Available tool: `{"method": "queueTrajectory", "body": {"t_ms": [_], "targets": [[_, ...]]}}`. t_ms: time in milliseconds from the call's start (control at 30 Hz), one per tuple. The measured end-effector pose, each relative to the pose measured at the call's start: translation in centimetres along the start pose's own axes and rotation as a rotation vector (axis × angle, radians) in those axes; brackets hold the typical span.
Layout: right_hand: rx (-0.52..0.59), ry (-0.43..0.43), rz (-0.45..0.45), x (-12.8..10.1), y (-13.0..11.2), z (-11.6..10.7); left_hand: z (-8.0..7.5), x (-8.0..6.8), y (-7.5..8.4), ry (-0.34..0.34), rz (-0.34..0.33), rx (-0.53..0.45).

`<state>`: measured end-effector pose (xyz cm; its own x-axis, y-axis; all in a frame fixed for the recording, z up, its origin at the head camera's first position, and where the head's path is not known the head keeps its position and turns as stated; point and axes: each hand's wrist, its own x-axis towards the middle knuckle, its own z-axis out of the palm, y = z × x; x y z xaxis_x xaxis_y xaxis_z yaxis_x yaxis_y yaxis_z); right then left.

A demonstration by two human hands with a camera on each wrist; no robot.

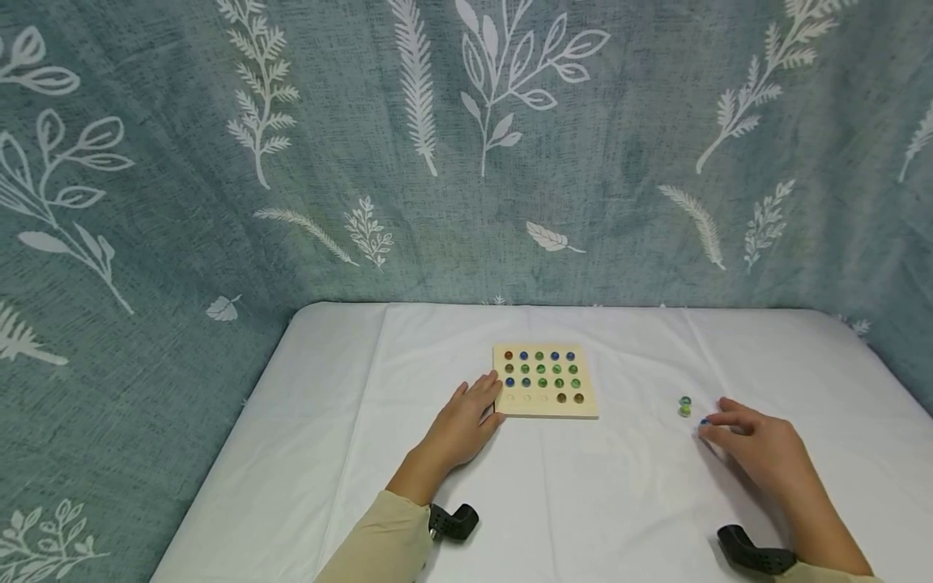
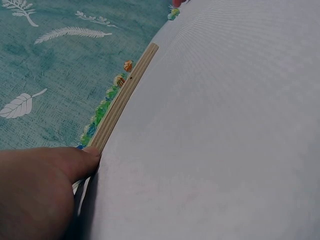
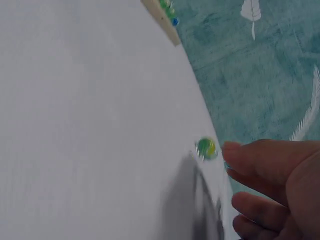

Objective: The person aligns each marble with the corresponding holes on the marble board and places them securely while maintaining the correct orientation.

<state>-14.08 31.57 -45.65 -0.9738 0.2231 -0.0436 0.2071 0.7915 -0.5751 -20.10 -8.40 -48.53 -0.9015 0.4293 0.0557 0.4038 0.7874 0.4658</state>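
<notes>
A light wooden board (image 1: 547, 412) lies on the table, with rows of red, blue, green and brown glass marbles set in it. Pale bare hollows (image 1: 528, 398) show at the left of its front row. My left hand (image 1: 462, 422) rests along the board's left side, fingers fairly straight over the edge and thumb against the front corner. Off to the right, my right hand (image 1: 761, 450) pinches a blue marble (image 1: 704, 422) between thumb and fingertips, low over the cloth. The right wrist view hides that marble. Just beyond these fingertips lie two greenish marbles (image 1: 685, 410), close together.
White cloth (image 1: 619, 502) covers the table. Behind it hangs a blue-green curtain (image 1: 452, 243) with white leaf prints. Black wrist devices (image 1: 455, 523) sit on both forearms, near beige sleeves.
</notes>
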Motion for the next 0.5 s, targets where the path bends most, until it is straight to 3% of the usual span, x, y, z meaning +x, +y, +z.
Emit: {"method": "queueTrajectory", "body": {"t_ms": [200,500], "targets": [[0.125,0.035,-0.090,0.0,-3.9,0.6,-0.1,-0.2,-0.1,0.002,0.000,0.004],[0.211,-0.023,-0.166,0.4,-9.8,5.0,0.0,-0.1,-0.1,0.007,0.013,-0.002]]}}
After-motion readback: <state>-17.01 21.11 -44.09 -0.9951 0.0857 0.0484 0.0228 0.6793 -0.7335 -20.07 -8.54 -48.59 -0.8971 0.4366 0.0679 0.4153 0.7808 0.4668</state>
